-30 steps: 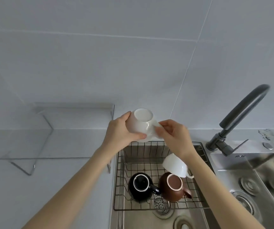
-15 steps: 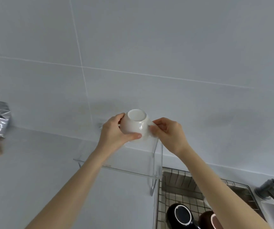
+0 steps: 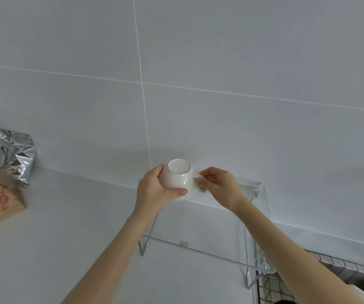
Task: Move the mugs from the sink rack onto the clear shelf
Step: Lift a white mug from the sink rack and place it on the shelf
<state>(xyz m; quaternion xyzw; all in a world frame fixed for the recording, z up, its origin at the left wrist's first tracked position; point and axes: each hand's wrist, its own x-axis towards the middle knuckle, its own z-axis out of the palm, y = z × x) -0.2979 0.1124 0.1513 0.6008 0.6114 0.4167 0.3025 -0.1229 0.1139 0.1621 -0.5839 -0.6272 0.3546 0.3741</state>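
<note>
You hold the white mug [image 3: 178,176] upside down, base facing up, above the back left part of the clear shelf [image 3: 209,251], near the tiled wall [image 3: 220,62]. Your left hand [image 3: 154,191] has its grip wrapped around the mug's body, thumb pressed on the near side; your right hand [image 3: 218,185] pinches the handle side with its fingertips. The sink rack [image 3: 273,288] shows at the lower right, and a foil bag [image 3: 16,154] stands far left on the worktop [image 3: 66,227].
</note>
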